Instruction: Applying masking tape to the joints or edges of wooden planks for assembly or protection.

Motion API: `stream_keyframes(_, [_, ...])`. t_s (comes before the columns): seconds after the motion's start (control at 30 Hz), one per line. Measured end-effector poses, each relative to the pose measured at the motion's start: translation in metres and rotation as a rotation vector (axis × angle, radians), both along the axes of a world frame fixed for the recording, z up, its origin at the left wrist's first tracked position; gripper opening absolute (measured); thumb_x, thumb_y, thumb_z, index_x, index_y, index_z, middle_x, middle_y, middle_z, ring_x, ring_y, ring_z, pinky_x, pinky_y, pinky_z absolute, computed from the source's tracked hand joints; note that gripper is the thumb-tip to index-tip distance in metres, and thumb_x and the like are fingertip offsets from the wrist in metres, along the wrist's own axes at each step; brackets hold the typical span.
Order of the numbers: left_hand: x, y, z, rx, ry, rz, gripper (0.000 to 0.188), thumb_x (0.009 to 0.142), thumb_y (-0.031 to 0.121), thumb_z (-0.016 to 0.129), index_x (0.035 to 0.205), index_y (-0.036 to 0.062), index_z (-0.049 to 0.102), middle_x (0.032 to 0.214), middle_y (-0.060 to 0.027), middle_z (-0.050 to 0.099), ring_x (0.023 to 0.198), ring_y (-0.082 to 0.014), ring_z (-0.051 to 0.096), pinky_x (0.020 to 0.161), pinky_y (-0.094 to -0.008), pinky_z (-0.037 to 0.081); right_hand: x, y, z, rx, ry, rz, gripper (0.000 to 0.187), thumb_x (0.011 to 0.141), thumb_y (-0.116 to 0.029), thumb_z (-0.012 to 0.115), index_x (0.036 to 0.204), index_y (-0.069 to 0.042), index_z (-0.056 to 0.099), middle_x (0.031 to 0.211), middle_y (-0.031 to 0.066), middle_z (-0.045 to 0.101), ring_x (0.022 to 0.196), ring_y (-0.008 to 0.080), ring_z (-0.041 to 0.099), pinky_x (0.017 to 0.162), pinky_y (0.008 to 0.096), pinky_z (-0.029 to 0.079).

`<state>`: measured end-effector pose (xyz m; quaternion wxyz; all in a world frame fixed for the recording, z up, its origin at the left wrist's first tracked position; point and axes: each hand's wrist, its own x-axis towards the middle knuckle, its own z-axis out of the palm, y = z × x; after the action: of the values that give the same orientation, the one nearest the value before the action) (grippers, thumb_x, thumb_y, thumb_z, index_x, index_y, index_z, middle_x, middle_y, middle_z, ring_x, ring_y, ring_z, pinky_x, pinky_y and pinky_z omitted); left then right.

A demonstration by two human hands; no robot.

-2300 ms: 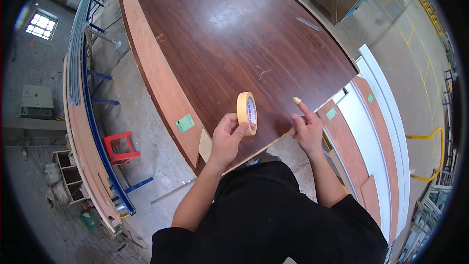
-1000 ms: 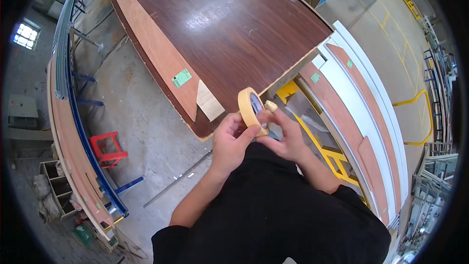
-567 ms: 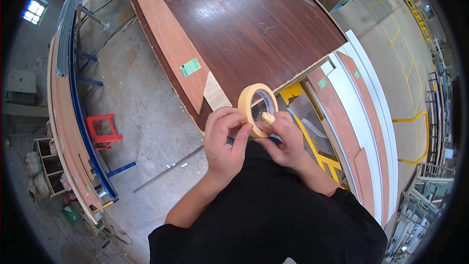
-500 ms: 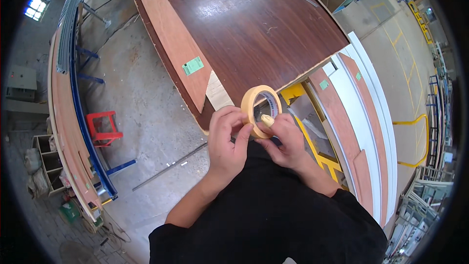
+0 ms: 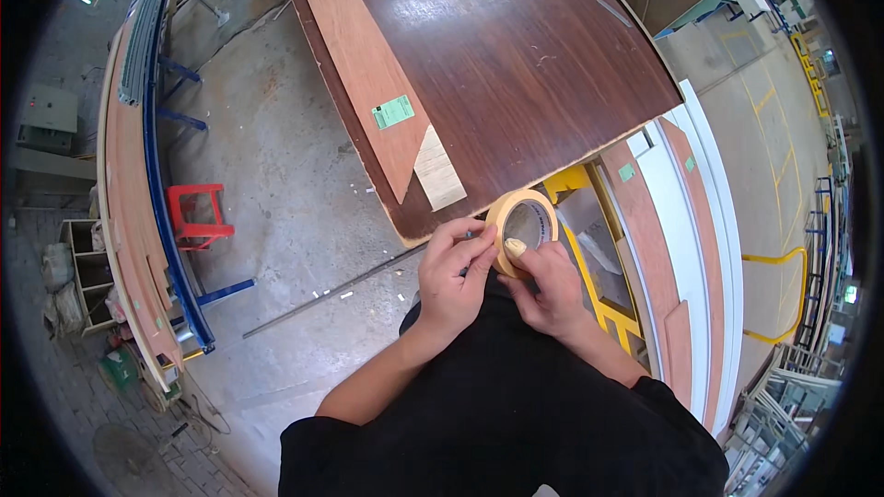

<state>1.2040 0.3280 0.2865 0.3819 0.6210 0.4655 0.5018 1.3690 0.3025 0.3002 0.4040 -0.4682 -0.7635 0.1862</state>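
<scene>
A roll of cream masking tape is held up in front of me, just off the near edge of the dark brown table. My right hand grips its lower right side, the thumb across the open core. That thumb's tip has a pale yellow covering. At the roll's left side my left hand is closed, thumb and fingertips pinched against its outer rim. Whether a loose tape end lies between them is hidden. Beyond the hands, a reddish wood strip and a short pale wood piece lie on the table.
On the left, a blue rack carries long boards beside a red plastic stool. White and reddish panels stand at the right by a yellow frame. A dark bar lies on the floor.
My view has shifted, so the table sits farther right and lower. Both hands and the tape roll appear slightly right and lower; the grip looks much the same.
</scene>
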Motion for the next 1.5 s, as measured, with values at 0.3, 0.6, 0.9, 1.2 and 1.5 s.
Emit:
stream_keyframes(0.3, [-0.018,0.009,-0.001,-0.046,-0.021,-0.039,0.008,0.087,0.000,0.071,0.095,-0.0024,0.070,0.103,-0.0134,0.066,0.089,-0.0187,0.066,0.075,-0.0282,0.056,-0.005,0.003,0.007,-0.054,0.033,0.027,0.050,0.074,-0.002,0.079,0.120,-0.002,0.060,0.075,0.0089,0.056,0.066,0.0279,0.056,0.067,0.0386,0.042])
stream_keyframes(0.6, [-0.038,0.018,-0.002,-0.134,0.108,-0.149,0.005,0.088,0.000,0.066,0.092,-0.0020,0.065,0.089,-0.0120,0.063,0.076,-0.0204,0.066,0.067,-0.0319,0.054,-0.008,0.004,0.010,-0.091,0.034,0.122,0.050,0.071,-0.002,0.082,0.117,-0.003,0.061,0.074,0.0082,0.058,0.065,0.0260,0.053,0.062,0.0373,0.040])
stream_keyframes(0.9, [-0.036,0.006,-0.010,0.129,0.277,-0.129,0.009,0.090,-0.001,0.057,0.097,0.0018,0.051,0.094,-0.0169,0.058,0.078,-0.0360,0.060,0.070,-0.0409,0.050,-0.012,-0.011,0.010,-0.537,0.134,0.027,0.047,0.086,-0.003,0.074,0.127,0.001,0.052,0.101,0.0190,0.070,0.092,0.0264,0.072,0.080,0.0328,0.057])
stream_keyframes(1.2, [-0.052,0.015,-0.015,-0.332,-0.093,-0.275,0.015,0.091,0.000,0.067,0.098,0.0015,0.054,0.103,-0.0055,0.062,0.081,-0.0094,0.059,0.070,-0.0255,0.050,-0.016,-0.004,0.008,-0.541,0.229,0.070,0.053,0.089,-0.002,0.070,0.136,-0.001,0.046,0.105,0.0182,0.070,0.093,0.0220,0.071,0.082,0.0325,0.057])
stream_keyframes(1.5, [-0.076,0.115,-0.021,-0.509,0.022,-0.136,0.011,0.086,0.006,0.069,0.085,0.0014,0.059,0.074,-0.0023,0.062,0.067,-0.0078,0.057,0.060,-0.0257,0.047,-0.020,0.050,0.025,-0.650,0.140,0.058,0.057,0.094,-0.015,0.067,0.143,-0.004,0.042,0.076,0.0094,0.064,0.064,0.0171,0.063,0.061,0.0313,0.050])
